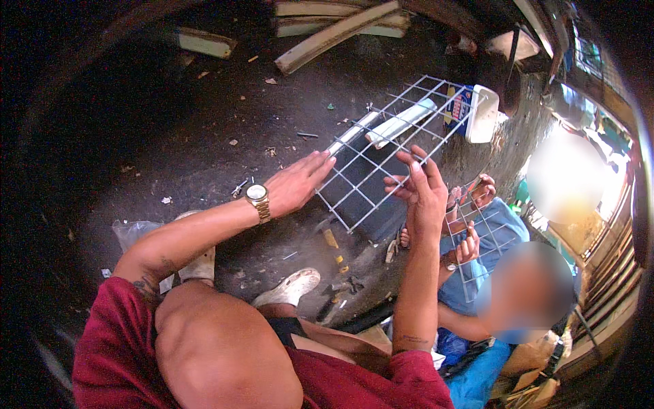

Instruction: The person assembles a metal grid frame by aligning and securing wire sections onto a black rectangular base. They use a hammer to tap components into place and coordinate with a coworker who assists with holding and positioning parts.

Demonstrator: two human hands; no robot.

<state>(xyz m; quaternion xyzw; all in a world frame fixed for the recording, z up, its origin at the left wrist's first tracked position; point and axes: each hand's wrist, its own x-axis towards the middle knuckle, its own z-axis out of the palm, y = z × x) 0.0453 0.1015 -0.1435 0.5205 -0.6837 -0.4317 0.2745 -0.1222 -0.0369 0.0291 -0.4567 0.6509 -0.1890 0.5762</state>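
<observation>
A silver wire grid panel (pixel 381 153) slants in front of me, its far end rising to the right. My left hand (pixel 300 183), with a gold watch at the wrist, lies with straight fingers against the grid's near left edge; its thumb is hidden. On the other long edge, my right hand (pixel 424 187) has its fingers curled about the wires. Through the mesh shows a white strip-like piece (pixel 402 124), with a dark flat board (pixel 371 187) below it.
At right, a co-worker in blue holds a second wire grid (pixel 487 235). A yellow-handled hammer (pixel 332 245) and pliers (pixel 351 285) lie on the dark floor by my shoe. Wooden planks (pixel 340 34) lie at the back. Beyond the grid stands a white container (pixel 482 114).
</observation>
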